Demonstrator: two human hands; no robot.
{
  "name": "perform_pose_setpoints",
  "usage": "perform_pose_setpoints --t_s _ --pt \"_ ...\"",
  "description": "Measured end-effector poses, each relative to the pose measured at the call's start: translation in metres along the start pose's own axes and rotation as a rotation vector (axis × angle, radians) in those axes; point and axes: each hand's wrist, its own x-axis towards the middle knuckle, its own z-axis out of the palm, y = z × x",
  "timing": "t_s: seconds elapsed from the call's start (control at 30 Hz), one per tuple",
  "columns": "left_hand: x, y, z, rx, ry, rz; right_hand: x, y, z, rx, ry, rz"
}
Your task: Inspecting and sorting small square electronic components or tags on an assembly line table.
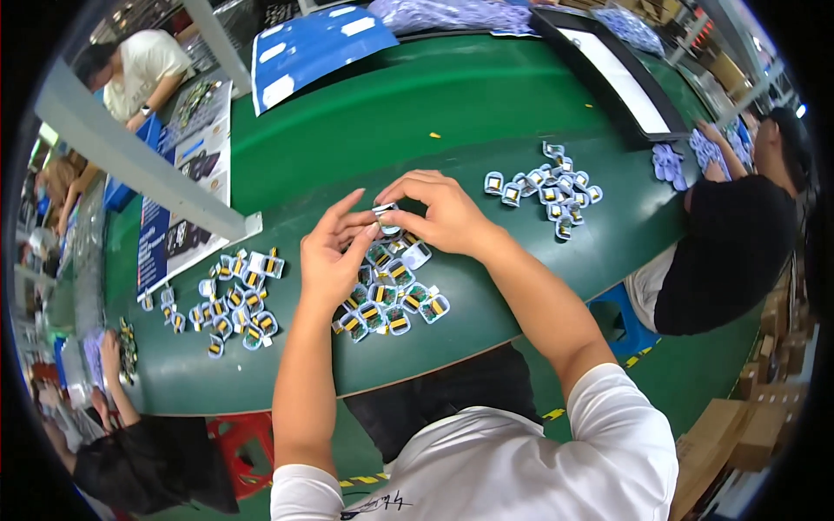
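blue sheets [317, 48] (far end), black tray [608, 74]
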Motion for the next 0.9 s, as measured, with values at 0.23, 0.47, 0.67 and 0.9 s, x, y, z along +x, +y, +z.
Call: perform_pose_setpoints --t_s 0.23,0.47,0.67,0.9 --pt "0.004 -0.004 -0.006 0.218 0.114 0.027 -0.032 0.031 -0.052 -0.582 -0.044 0.158" --pt "0.008 -0.005 -0.005 0.236 0.083 0.012 -0.047 0.04 -0.054 -0.634 0.072 0.155" --pt "0.006 -0.03 -0.028 0.106 0.162 0.05 -0.058 0.049 -0.043 -1.059 0.003 0.058" --pt "0.012 -0.041 -0.039 0.065 0.219 -0.051 -0.078 0.066 -0.086 -1.193 -0.024 0.124"
